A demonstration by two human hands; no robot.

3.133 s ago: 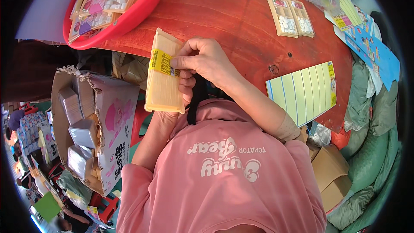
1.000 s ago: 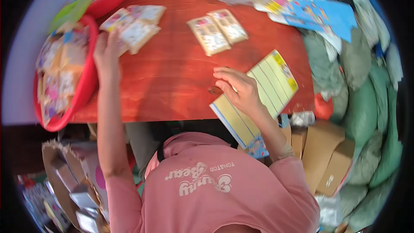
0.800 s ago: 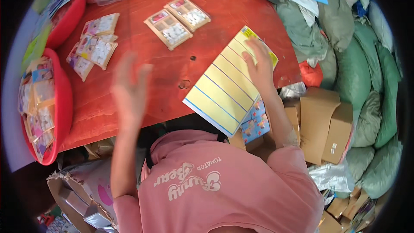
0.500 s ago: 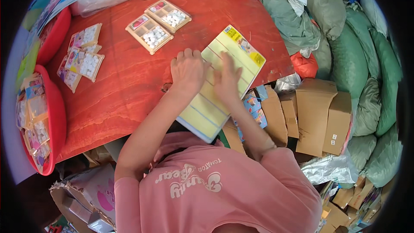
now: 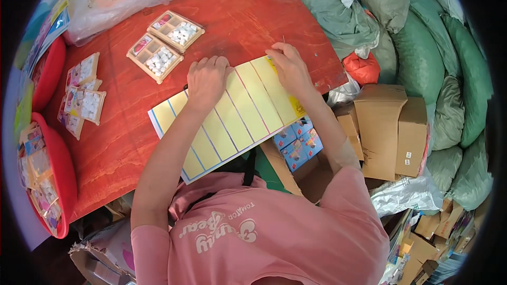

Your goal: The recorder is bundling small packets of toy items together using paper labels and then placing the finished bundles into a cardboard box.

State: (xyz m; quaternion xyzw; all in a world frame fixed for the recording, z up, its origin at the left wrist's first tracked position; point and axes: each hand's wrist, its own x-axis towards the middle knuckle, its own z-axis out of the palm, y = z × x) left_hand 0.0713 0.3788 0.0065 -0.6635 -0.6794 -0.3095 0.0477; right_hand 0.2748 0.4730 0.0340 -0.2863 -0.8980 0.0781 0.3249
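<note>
A pale yellow card, ruled with coloured lines and thicker yellow at its right end, lies slanted over the table's near edge. My left hand is closed at its far long edge, fingers curled, the forearm crossing the card. At the far right corner, my right hand bends its fingers around the card's end; the thumb is mostly hidden. Beyond my left hand, two wooden compartment trays, a nearer one and a farther one, lie side by side, each with white pieces and a small picture.
Several similar filled trays overlap on the red table at left. A red basin holds more packs. A clear plastic bag lies at the back. Cardboard boxes and green sacks crowd the right.
The card has turned clockwise and now lies more level across the near edge. My right hand has moved from its middle to the far right corner. My left hand has shifted slightly left.
</note>
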